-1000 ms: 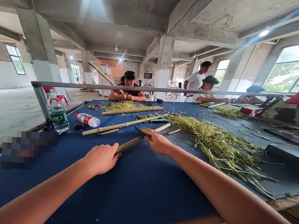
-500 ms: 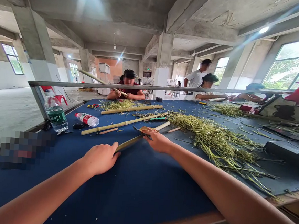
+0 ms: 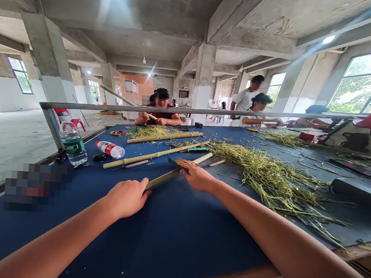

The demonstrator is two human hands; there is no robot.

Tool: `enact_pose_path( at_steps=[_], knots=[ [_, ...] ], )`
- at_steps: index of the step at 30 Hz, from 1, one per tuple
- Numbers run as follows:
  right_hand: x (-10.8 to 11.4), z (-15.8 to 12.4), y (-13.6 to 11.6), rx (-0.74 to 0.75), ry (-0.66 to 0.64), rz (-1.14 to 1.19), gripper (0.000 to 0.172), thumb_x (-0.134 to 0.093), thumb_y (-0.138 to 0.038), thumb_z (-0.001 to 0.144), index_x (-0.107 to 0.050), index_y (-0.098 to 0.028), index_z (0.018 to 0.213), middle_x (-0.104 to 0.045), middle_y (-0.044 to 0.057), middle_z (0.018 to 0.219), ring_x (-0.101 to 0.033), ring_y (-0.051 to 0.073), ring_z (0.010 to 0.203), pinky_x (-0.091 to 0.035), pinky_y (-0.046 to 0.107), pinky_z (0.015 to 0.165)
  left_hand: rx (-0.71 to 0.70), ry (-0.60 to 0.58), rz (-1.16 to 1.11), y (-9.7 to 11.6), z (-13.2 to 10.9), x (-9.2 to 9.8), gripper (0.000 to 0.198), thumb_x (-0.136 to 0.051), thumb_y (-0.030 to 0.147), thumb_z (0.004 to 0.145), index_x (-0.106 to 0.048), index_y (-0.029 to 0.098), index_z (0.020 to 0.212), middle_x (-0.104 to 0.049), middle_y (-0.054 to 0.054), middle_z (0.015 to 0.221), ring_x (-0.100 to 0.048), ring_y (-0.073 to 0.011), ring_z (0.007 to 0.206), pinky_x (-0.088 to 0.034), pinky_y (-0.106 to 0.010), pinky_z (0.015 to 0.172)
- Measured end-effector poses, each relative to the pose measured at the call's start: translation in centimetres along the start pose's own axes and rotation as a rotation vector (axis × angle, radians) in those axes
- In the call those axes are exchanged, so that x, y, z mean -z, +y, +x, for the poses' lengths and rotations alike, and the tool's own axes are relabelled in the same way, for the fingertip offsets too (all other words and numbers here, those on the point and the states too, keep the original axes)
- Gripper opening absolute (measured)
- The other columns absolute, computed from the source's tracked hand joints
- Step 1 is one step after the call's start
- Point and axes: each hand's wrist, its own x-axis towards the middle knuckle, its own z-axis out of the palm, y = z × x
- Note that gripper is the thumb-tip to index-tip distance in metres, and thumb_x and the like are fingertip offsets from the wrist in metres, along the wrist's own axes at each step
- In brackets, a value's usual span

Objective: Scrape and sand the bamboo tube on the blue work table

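Note:
My left hand (image 3: 129, 198) is closed around the near end of a bamboo pole (image 3: 161, 179), which slants away over the blue-topped table. Farther along the same pole, my right hand (image 3: 197, 175) is closed on a dark-bladed knife (image 3: 173, 163). The blade lies across the bamboo; most of the handle is hidden by my fingers. Beyond my right hand the pole's pale far end (image 3: 203, 158) shows. Behind it lie a longer bamboo pole (image 3: 148, 156), a thin brown stick (image 3: 136, 164) and a green-handled tool (image 3: 198, 150).
A heap of green-yellow shavings (image 3: 260, 166) spreads at right, near a dark box (image 3: 357, 193). At left are an upright bottle (image 3: 74, 145), a lying bottle (image 3: 110, 149) and scissors (image 3: 117, 133). A metal rail (image 3: 187, 111) crosses the far side; co-workers (image 3: 158, 113) sit beyond.
The view has shifted slightly, moving the scene a little rightward. Both hands keep their grips; the knife blade looks turned slightly, still at nearly the same place on the pole.

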Motion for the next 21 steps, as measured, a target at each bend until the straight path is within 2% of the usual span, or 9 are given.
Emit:
enact_pose_path(
  at_steps=[5,7,10,15,17,19,21],
  knots=[
    [0.4,0.3,2.2,-0.226,0.062,-0.055,0.044,-0.041,-0.030,0.104,-0.061,-0.019,0.141,-0.059,0.011,0.148,-0.050,0.028,0.141,-0.034,0.046,0.121,-0.004,-0.002,-0.013,0.0,-0.1,0.0,0.040,-0.030,0.042,0.102,-0.059,0.019,0.115,-0.077,-0.017,0.095,-0.074,-0.0346,0.089,-0.054,-0.043,0.073],
    [0.4,0.4,2.9,-0.274,0.074,-0.070,0.043,-0.041,-0.030,0.104,-0.063,-0.017,0.138,-0.060,0.012,0.146,-0.051,0.030,0.140,-0.034,0.046,0.121,-0.010,0.000,-0.013,-0.1,-0.1,-0.1,0.039,-0.029,0.041,0.102,-0.059,0.020,0.114,-0.077,-0.017,0.094,-0.074,-0.0351,0.089,-0.054,-0.043,0.072],
    [0.2,0.3,2.3,-0.209,0.061,-0.061,0.043,-0.043,-0.029,0.102,-0.062,-0.019,0.140,-0.057,0.011,0.149,-0.048,0.028,0.142,-0.033,0.045,0.122,-0.016,0.006,-0.011,-0.2,0.0,-0.3,0.038,-0.029,0.040,0.102,-0.059,0.020,0.114,-0.077,-0.017,0.095,-0.075,-0.0356,0.089,-0.054,-0.044,0.072],
    [-0.7,-0.4,-2.3,0.028,-0.064,-0.003,0.048,-0.043,-0.034,0.103,-0.056,-0.024,0.148,-0.054,0.006,0.154,-0.037,0.025,0.151,-0.028,0.046,0.125,-0.013,0.002,-0.005,-0.3,0.2,-0.5,0.039,-0.029,0.038,0.101,-0.059,0.020,0.117,-0.077,-0.018,0.095,-0.075,-0.0363,0.090,-0.055,-0.045,0.073],
    [-0.9,-0.6,-3.6,0.068,-0.090,0.001,0.049,-0.042,-0.033,0.103,-0.055,-0.024,0.149,-0.054,0.006,0.154,-0.037,0.024,0.150,-0.028,0.046,0.125,-0.011,0.006,0.003,-0.3,0.2,-0.6,0.038,-0.030,0.037,0.101,-0.059,0.020,0.117,-0.077,-0.017,0.095,-0.075,-0.0359,0.090,-0.055,-0.044,0.073],
    [-0.7,-0.5,-3.6,0.059,-0.072,-0.009,0.049,-0.043,-0.030,0.102,-0.056,-0.022,0.149,-0.055,0.007,0.153,-0.040,0.025,0.149,-0.029,0.046,0.125,-0.007,0.001,0.005,-0.3,0.1,-0.5,0.038,-0.029,0.038,0.101,-0.059,0.020,0.117,-0.077,-0.017,0.095,-0.075,-0.0365,0.090,-0.055,-0.045,0.073],
    [-0.2,-0.3,-2.4,-0.003,-0.021,-0.030,0.048,-0.044,-0.028,0.101,-0.059,-0.022,0.146,-0.058,0.008,0.150,-0.046,0.026,0.145,-0.033,0.045,0.123,-0.008,-0.004,0.008,-0.3,0.1,-0.5,0.039,-0.029,0.038,0.101,-0.059,0.020,0.117,-0.077,-0.018,0.095,-0.075,-0.0377,0.090,-0.055,-0.046,0.073]
  ],
)
